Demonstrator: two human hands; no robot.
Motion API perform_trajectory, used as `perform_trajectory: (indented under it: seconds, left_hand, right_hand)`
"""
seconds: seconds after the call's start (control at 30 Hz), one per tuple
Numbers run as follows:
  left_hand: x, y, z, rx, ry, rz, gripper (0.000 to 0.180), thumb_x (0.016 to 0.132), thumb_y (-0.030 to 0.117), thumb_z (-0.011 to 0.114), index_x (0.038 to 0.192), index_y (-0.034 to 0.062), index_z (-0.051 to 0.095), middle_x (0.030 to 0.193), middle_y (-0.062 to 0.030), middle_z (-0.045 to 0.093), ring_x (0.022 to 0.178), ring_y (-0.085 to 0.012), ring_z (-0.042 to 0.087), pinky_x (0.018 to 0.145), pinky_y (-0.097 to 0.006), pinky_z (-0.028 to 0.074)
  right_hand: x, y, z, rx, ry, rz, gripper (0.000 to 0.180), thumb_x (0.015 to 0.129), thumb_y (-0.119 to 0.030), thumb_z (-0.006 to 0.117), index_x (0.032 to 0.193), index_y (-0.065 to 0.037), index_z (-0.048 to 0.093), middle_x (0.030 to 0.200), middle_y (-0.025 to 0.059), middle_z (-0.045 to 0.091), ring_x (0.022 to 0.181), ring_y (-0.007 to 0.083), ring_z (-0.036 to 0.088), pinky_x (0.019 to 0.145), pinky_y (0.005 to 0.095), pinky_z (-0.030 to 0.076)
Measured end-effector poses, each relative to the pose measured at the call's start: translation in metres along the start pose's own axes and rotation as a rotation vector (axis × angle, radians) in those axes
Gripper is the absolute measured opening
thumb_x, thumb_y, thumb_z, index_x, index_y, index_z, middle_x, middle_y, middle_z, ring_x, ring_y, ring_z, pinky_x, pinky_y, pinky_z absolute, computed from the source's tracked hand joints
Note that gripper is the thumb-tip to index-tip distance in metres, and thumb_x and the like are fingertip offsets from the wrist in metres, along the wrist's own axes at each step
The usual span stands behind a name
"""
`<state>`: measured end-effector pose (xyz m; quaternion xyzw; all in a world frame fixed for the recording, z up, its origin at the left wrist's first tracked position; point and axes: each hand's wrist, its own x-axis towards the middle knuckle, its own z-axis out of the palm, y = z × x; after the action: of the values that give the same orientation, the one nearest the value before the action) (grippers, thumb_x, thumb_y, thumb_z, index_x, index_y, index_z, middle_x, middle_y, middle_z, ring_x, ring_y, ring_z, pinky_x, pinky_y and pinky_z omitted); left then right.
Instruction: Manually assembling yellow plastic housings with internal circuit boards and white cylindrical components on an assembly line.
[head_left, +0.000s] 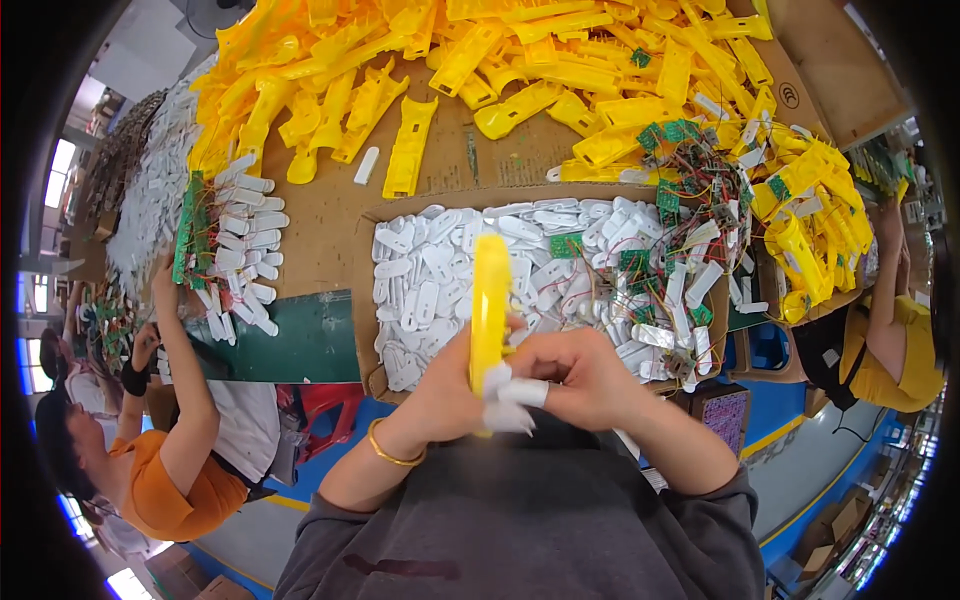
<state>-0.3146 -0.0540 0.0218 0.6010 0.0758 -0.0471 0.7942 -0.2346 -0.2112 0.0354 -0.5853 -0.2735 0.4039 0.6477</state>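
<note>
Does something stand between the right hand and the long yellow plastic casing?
Nothing visible does: the left hand holds the yellow casing, and the right hand is beside it. Whether they touch is unclear.

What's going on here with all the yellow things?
The person's left hand holds a yellow shell upright. The right hand is by its lower end, where something white is too blurred to name. Beyond the hands, a box holds white pieces, with green boards on top. More yellow shells lie heaped behind it.
</note>
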Motion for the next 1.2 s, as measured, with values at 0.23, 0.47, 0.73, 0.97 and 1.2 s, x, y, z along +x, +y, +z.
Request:
perform_trajectory:
  seconds: [0.23,0.47,0.73,0.97,1.2]
  left_hand:
    - [-0.011,0.012,-0.024,-0.171,0.47,-0.106,0.042,0.066,-0.003,0.061,0.104,0.0049,0.048,0.078,0.0008,0.05,0.063,-0.0065,0.048,0.056,-0.018,0.04]
    - [-0.004,0.019,-0.01,-0.4,0.363,-0.084,0.036,0.071,-0.004,0.061,0.103,0.0054,0.049,0.076,0.0002,0.051,0.063,-0.0073,0.047,0.055,-0.02,0.04]
    - [0.013,0.015,0.049,0.039,0.344,0.172,0.04,0.071,-0.009,0.064,0.105,0.0019,0.046,0.106,-0.0149,0.061,0.093,-0.0182,0.061,0.078,-0.029,0.049]
    - [0.02,0.015,0.093,-0.203,0.504,0.081,0.033,0.074,-0.008,0.061,0.101,0.003,0.047,0.101,-0.0127,0.062,0.089,-0.0172,0.061,0.078,-0.027,0.048]
    - [0.036,-0.004,0.106,-0.112,0.557,-0.005,0.031,0.077,-0.001,0.057,0.106,0.0067,0.047,0.101,-0.0102,0.06,0.084,-0.0171,0.06,0.076,-0.029,0.049]
  right_hand:
    - [0.045,-0.004,-0.072,-1.355,0.406,-0.329,0.033,0.055,0.007,0.058,0.087,-0.001,0.063,0.085,0.0096,0.061,0.081,0.0297,0.057,0.067,0.0325,0.048]
    - [0.044,0.012,-0.073,-1.601,0.305,-0.332,0.039,0.055,0.006,0.057,0.093,-0.003,0.062,0.088,0.01,0.059,0.087,0.0272,0.055,0.069,0.0353,0.048]
    - [-0.01,-0.005,-0.045,-0.943,0.33,-0.541,0.039,0.067,0.001,0.063,0.106,-0.004,0.06,0.089,0.011,0.059,0.078,0.028,0.059,0.066,0.0317,0.049]
    - [-0.031,0.004,-0.064,-0.931,0.521,-0.649,0.044,0.062,0.004,0.063,0.105,-0.001,0.061,0.085,0.0123,0.058,0.071,0.0273,0.056,0.06,0.0324,0.047]
    - [-0.043,0.003,-0.08,-0.845,0.483,-0.676,0.045,0.06,0.006,0.059,0.104,0.0,0.061,0.087,0.0138,0.057,0.071,0.0296,0.055,0.062,0.0342,0.048]
